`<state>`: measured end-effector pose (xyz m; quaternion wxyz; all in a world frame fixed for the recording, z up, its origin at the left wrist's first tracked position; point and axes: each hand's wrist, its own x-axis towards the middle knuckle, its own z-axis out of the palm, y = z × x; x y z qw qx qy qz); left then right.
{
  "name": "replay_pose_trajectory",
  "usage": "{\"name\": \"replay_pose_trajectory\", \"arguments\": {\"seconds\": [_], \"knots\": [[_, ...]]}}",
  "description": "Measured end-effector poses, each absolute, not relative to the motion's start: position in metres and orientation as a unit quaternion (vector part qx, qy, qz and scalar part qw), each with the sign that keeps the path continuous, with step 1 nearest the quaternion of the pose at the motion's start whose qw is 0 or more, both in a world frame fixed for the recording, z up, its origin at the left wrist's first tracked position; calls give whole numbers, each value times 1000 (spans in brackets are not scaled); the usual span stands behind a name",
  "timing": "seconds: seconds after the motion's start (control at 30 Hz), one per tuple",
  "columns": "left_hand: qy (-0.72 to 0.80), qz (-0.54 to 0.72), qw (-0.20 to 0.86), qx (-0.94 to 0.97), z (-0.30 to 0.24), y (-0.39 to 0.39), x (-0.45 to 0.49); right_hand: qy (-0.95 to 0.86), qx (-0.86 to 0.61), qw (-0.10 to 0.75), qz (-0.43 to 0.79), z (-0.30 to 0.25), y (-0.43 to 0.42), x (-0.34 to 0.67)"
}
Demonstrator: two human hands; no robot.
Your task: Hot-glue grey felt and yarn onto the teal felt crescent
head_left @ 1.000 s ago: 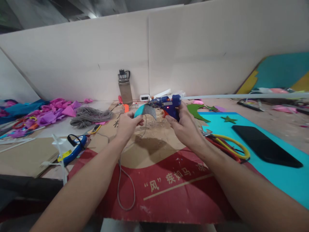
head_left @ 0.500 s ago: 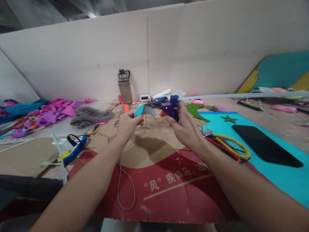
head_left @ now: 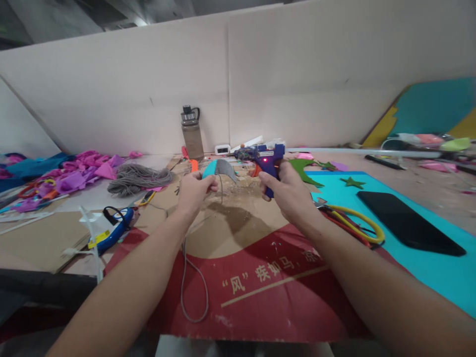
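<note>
Pinched in my left hand point(head_left: 197, 191) is a curved felt piece point(head_left: 225, 170), turquoise on one part and grey on the other. A thin grey cord point(head_left: 195, 267) hangs from near it and loops down over the cardboard. My right hand point(head_left: 288, 188) is wrapped round the handle of a blue glue gun point(head_left: 273, 157) with a lit red light. The gun's nozzle points left, a little above and apart from the felt. Both hands are above a red and brown cardboard sheet point(head_left: 260, 307).
A bottle point(head_left: 192, 136) stands by the wall. Left are a bundle of grey cord point(head_left: 139, 179), pink felt scraps point(head_left: 87, 166) and a blue-white device point(head_left: 115, 230). Right are yellow-and-red-handled tools point(head_left: 357, 220), a black phone point(head_left: 409, 223), a turquoise sheet point(head_left: 442, 282) and a green star point(head_left: 352, 183).
My right hand has drawn the glue gun slightly right and tipped it upright, so its nozzle has come away from the felt. My left hand has shifted slightly left, still holding the piece.
</note>
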<state>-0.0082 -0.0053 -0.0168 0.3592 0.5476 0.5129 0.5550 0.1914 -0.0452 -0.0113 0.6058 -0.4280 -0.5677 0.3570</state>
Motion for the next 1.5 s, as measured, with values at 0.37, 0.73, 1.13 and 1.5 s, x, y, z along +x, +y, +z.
{"name": "replay_pose_trajectory", "arguments": {"seconds": [0.37,0.73,1.13,1.5], "knots": [[504,622,342,492,-12,3,-14,-306,-478,550,613,-13,-29,193],[534,592,342,497,-15,5,-16,-342,-412,594,600,-12,-34,194],[511,529,408,541,-12,-8,-6,-505,-371,601,496,-17,-38,189],[532,512,344,580,-15,-6,-8,-509,-384,618,461,-22,-34,189]]}}
